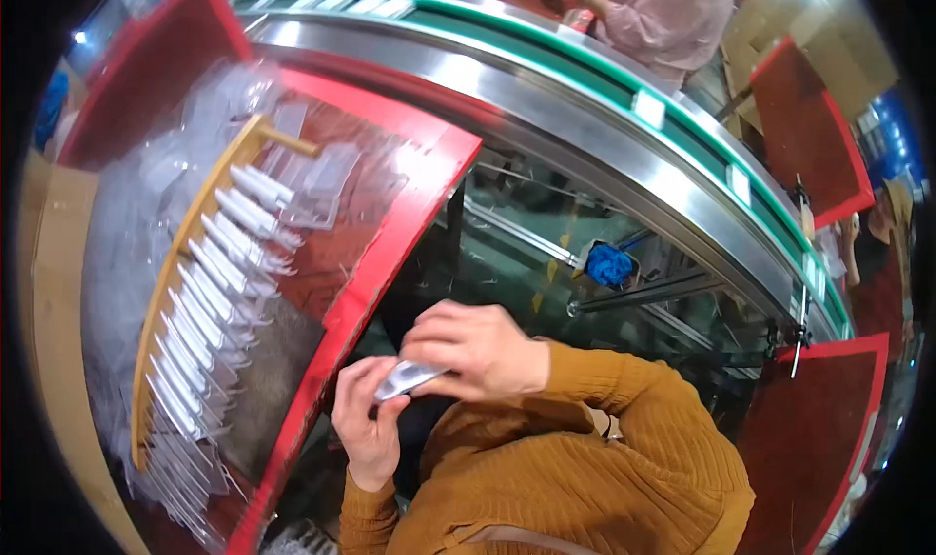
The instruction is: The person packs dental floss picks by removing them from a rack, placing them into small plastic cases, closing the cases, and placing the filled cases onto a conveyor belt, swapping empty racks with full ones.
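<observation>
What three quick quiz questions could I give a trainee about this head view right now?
1. True or false: both hands grip the small clear-wrapped white piece.
2. Where does the wooden rack of white pieces stand? A) on the red-edged table at the person's left B) on the green conveyor C) on the person's lap
3. What colour are the person's sleeves?

Key:
1. True: the left hand supports it from below and the right hand pinches it from above.
2. A: it rests on the red-edged table, among clear plastic bags.
3. Mustard brown, ribbed knit.
</observation>
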`<state>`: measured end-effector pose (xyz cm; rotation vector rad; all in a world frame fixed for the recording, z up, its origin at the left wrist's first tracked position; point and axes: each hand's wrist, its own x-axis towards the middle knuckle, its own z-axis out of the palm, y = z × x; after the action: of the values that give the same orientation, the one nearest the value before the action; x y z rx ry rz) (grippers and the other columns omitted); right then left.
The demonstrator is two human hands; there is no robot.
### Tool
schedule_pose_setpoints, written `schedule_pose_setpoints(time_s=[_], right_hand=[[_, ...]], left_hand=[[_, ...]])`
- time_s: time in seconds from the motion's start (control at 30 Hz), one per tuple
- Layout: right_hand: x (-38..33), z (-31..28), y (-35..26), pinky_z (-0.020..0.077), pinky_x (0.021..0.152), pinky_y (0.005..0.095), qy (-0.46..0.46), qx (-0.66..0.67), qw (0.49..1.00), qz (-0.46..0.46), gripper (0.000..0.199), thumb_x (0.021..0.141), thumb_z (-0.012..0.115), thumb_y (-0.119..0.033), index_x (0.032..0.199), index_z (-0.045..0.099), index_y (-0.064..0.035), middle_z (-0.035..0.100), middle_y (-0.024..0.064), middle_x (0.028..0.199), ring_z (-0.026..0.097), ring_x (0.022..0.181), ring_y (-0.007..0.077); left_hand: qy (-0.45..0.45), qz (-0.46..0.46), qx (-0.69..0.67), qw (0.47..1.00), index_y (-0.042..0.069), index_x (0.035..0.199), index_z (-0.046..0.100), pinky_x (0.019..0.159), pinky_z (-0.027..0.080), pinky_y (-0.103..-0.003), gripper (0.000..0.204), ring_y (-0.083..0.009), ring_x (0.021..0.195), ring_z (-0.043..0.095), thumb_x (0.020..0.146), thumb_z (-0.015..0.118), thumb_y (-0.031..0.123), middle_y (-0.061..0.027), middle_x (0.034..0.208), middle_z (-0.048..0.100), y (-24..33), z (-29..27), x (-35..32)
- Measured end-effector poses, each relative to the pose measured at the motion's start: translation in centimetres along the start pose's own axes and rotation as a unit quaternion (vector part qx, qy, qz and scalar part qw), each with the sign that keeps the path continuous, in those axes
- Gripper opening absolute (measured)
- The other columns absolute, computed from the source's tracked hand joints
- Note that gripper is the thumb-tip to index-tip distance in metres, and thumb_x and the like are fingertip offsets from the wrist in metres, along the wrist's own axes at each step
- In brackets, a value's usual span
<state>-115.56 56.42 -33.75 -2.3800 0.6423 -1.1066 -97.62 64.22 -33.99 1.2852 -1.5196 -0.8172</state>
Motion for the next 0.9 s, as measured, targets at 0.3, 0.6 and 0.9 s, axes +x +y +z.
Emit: schedule_pose_setpoints(time_s=[0.3,0.6,0.9], right_hand=[[-15.1,-28.9,14.1,0.0456,0.051,0.0242,0.432,-0.198,0.766,0.434,0.034,0.080,0.062,-0.026,0.098,0.057,0.0021,0.060,0.0083,0.085,0.057,0.065,0.0109],[-20.1,-37.9,21.3,0.0459,0.066,0.0469,0.060,-0.586,0.586,0.556,0.041,0.082,0.052,-0.042,0.094,0.060,-0.0033,0.061,0.0216,0.089,0.058,0.082,0.0387],[1.6,-6.7,14.8,0.0421,0.080,0.0311,-0.094,-0.107,0.989,0.050,0.040,0.076,0.061,-0.008,0.115,0.051,-0.0032,0.053,0.0183,0.109,0.054,0.093,0.0283]], left_hand=[[0.333,-0.003,-0.006,0.943,-0.003,0.107,0.049,0.054,0.048,-0.025,0.028,-0.0170,0.062,0.056,0.089,0.049,0.018,-0.0114,0.078,0.056,-1.5,-5.1,-9.5],[0.542,0.032,-0.136,0.828,-0.005,0.131,0.030,0.100,0.028,-0.035,0.049,-0.0213,0.122,0.035,0.085,0.043,0.004,-0.0149,0.133,0.036,-3.6,-5.7,-17.7],[0.629,0.031,-0.322,0.707,-0.001,0.131,0.032,0.090,0.038,-0.028,0.048,-0.0170,0.108,0.045,0.086,0.047,0.003,-0.0099,0.125,0.044,-3.8,-0.2,-17.9]])
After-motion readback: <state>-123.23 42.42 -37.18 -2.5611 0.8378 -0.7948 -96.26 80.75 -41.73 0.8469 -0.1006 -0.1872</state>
